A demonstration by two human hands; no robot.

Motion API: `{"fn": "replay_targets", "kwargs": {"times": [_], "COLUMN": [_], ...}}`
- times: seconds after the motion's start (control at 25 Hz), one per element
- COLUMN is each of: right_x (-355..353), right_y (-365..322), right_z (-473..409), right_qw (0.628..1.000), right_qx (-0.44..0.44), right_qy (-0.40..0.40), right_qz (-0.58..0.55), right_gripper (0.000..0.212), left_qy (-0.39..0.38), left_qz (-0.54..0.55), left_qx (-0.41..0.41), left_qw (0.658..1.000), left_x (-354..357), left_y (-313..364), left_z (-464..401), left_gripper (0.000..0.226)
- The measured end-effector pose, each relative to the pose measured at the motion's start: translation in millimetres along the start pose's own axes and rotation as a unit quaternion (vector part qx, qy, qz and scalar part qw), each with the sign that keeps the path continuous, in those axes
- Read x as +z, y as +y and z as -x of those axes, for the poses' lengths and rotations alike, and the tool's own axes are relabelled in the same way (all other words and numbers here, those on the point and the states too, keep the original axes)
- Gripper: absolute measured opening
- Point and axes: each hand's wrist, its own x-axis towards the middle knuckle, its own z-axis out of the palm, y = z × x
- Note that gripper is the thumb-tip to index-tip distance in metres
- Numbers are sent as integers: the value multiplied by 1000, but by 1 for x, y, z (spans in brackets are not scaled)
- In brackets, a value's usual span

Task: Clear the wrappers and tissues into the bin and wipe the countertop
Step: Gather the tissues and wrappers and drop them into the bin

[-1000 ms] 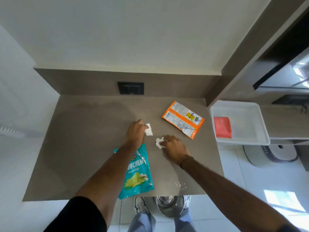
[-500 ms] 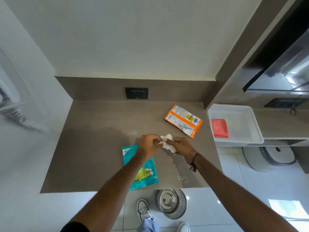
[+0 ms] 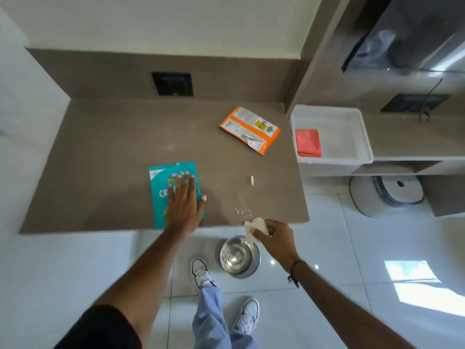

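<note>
My right hand (image 3: 275, 236) holds crumpled white tissues (image 3: 254, 229) just past the front edge of the brown countertop (image 3: 113, 137), above the open steel bin (image 3: 237, 256) on the floor. My left hand (image 3: 185, 201) lies flat, fingers spread, on a teal snack wrapper (image 3: 161, 182) near the counter's front edge. An orange wrapper (image 3: 250, 128) lies at the back right of the counter. A small white scrap (image 3: 252, 180) and scattered crumbs (image 3: 242, 210) sit near the front right corner.
A white tray (image 3: 352, 117) holding a folded red cloth (image 3: 308, 142) stands on a lower shelf right of the counter. A black socket plate (image 3: 172, 83) is set in the backsplash. My feet stand on white tiles beside the bin. A round white appliance (image 3: 387, 195) sits under the shelf.
Both tissues were gathered into my right hand, which moved off the counter edge to above the bin. My left hand let go and came down flat on the teal wrapper.
</note>
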Motion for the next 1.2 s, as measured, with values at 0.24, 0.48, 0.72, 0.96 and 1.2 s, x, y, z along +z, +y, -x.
{"fn": "replay_targets", "kwargs": {"times": [0.24,0.48,0.72,0.96,1.2], "right_x": [56,121,124,80,60], "right_y": [121,190,198,120,-19], "right_z": [-28,-78,-86,-22,0], "right_qw": [990,963,954,986,987], "right_qx": [115,245,275,122,-119], "right_qy": [14,31,38,24,65], "right_qz": [86,106,113,110,89], "right_gripper": [11,42,31,14,29], "left_qy": [88,121,128,70,-59], "left_qz": [-47,-80,-82,-66,91], "left_qx": [6,19,29,8,22], "left_qw": [995,989,988,995,994], "left_x": [33,49,51,35,-4], "left_y": [-11,-21,-22,-13,-12], "left_z": [-3,-8,-8,-7,-5], "left_gripper": [73,72,72,75,79]}}
